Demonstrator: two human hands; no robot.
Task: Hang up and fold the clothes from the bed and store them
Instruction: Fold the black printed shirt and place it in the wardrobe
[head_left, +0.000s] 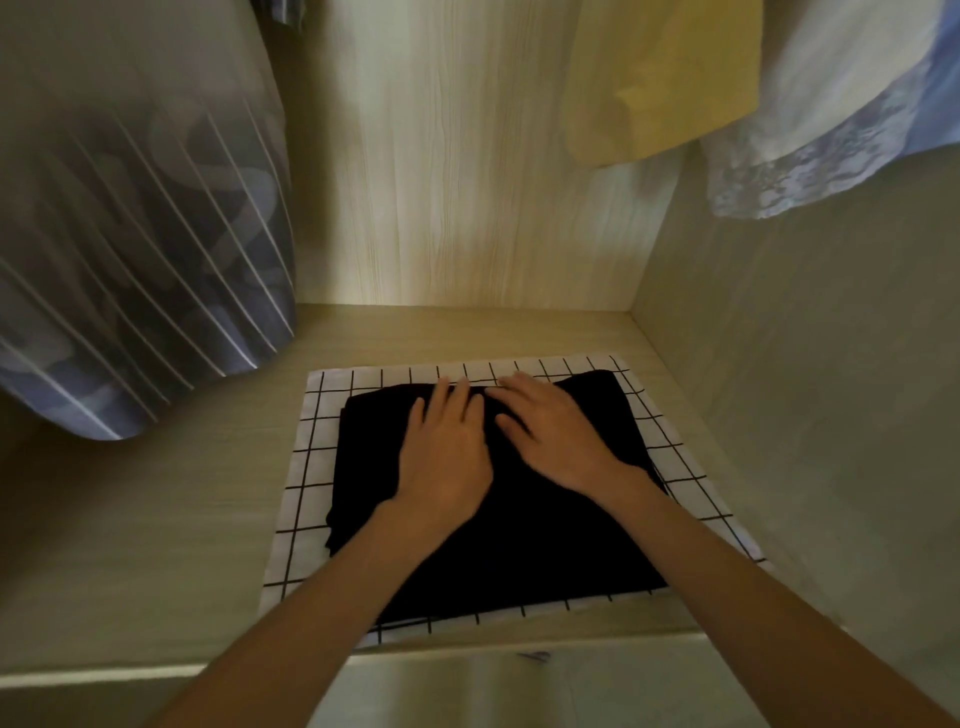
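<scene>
Folded black fabric garment (519, 519) on white grid-checked folded cloth (311, 467), wardrobe shelf (156, 519) right-front area. Left hand (447, 457), right hand (556, 436) both flat, fingers straight, pressing garment's far half; gripping nothing.

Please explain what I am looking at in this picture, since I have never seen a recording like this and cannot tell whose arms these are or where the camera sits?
There is no machine here. The single picture comes from a camera worn on a person's head, looking forward and down, so the two bare arms are the wearer's own. They reach into a wooden wardrobe. On its shelf lies a folded white cloth with a black grid, and on that a folded black garment. The left hand and right hand rest flat on the black garment with straight fingers; neither grips anything. A striped grey garment hangs at left, a yellow one and a white-and-blue one at right.
</scene>
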